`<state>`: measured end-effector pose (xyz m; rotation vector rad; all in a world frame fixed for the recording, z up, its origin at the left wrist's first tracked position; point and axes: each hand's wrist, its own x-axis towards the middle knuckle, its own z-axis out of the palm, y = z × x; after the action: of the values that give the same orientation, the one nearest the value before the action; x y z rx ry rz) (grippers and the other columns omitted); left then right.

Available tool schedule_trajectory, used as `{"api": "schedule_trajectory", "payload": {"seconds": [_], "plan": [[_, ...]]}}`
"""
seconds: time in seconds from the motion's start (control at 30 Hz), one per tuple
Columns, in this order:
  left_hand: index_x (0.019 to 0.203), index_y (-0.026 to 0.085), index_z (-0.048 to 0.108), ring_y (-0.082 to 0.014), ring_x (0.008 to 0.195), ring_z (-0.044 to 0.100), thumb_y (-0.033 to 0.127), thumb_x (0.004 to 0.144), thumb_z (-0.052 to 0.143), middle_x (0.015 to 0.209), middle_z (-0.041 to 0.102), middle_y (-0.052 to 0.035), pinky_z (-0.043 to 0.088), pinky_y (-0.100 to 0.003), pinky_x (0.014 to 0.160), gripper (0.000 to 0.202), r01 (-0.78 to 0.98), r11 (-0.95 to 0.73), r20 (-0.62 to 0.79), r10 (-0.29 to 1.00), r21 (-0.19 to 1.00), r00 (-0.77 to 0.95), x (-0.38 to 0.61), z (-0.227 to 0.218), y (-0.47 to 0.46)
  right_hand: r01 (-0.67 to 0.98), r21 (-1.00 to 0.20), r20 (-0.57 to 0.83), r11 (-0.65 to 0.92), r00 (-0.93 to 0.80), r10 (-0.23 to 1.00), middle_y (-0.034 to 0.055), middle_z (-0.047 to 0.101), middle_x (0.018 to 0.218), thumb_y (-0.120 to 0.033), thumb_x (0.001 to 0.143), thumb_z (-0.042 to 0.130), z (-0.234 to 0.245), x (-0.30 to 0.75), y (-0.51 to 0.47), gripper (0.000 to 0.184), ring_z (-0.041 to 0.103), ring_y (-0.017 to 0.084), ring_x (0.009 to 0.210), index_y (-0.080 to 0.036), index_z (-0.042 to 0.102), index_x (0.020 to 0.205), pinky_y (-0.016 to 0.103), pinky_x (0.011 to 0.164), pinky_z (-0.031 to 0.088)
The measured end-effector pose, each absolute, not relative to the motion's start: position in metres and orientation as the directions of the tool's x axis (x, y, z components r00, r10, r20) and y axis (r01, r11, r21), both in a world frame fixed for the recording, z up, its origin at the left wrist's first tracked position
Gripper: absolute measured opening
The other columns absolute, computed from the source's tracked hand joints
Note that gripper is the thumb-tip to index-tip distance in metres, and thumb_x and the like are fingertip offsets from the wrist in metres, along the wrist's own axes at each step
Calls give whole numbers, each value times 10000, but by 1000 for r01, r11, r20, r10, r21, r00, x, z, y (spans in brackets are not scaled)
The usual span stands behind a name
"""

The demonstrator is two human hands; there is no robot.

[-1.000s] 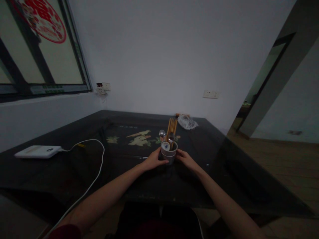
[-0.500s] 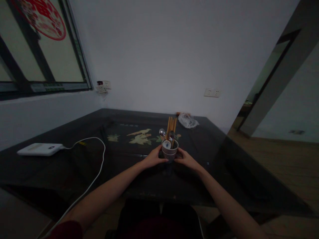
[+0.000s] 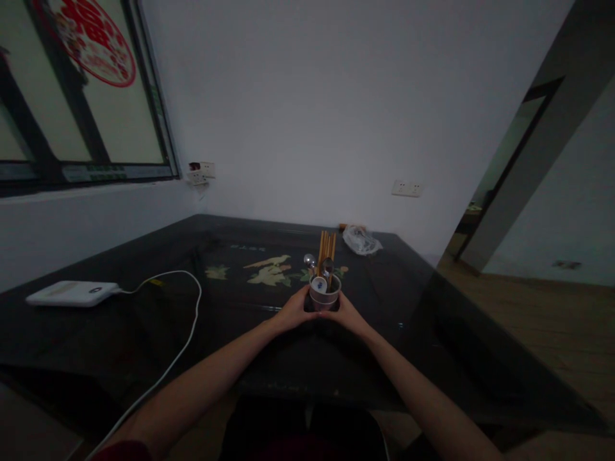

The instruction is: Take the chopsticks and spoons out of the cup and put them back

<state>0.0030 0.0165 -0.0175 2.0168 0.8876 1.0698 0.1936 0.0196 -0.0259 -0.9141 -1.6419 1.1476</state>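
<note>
A small pale cup (image 3: 325, 296) stands on the dark table (image 3: 120, 333) in front of me, in dim light. Out of it stick several wooden chopsticks (image 3: 326, 246), metal spoons (image 3: 310, 261) and a white spoon with a blue pattern (image 3: 319, 283). My left hand (image 3: 295, 312) wraps the cup's left side and my right hand (image 3: 346, 314) wraps its right side. The fingers of both hands curl round the lower part of the cup and nearly meet in front of it.
A white flat device (image 3: 72, 293) lies at the table's left, its white cable (image 3: 182, 333) looping toward me. A crumpled clear plastic bag (image 3: 361, 239) sits at the far edge. Bird and leaf inlay (image 3: 271, 270) decorates the tabletop. An open doorway (image 3: 500, 173) is at right.
Both hands have closed in tighter round the cup, the right one most, and the cup has shifted slightly left and away from me.
</note>
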Motion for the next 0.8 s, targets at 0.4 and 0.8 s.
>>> {"api": "schedule_trajectory", "payload": {"seconds": [0.4,0.8], "plan": [[1306,164,462,-260,1206,497,198,663,712,1341,508,-130,348,-425,1047,690,223,-456,208,719,862,663,-26,-2,28,81,-937,304,340,-293,907,119,547,1290,-291,549,826,-27,191,15,819,496,272,1209,-193,454,1272,456,1067,323],[1152,170,595,-217,1140,552,397,865,441,1227,611,-83,411,-378,991,398,52,-207,169,899,977,405,-23,15,42,83,-934,314,348,-277,908,134,535,1297,-309,524,840,-23,189,13,841,487,280,1215,-165,448,1254,443,1061,329]]}}
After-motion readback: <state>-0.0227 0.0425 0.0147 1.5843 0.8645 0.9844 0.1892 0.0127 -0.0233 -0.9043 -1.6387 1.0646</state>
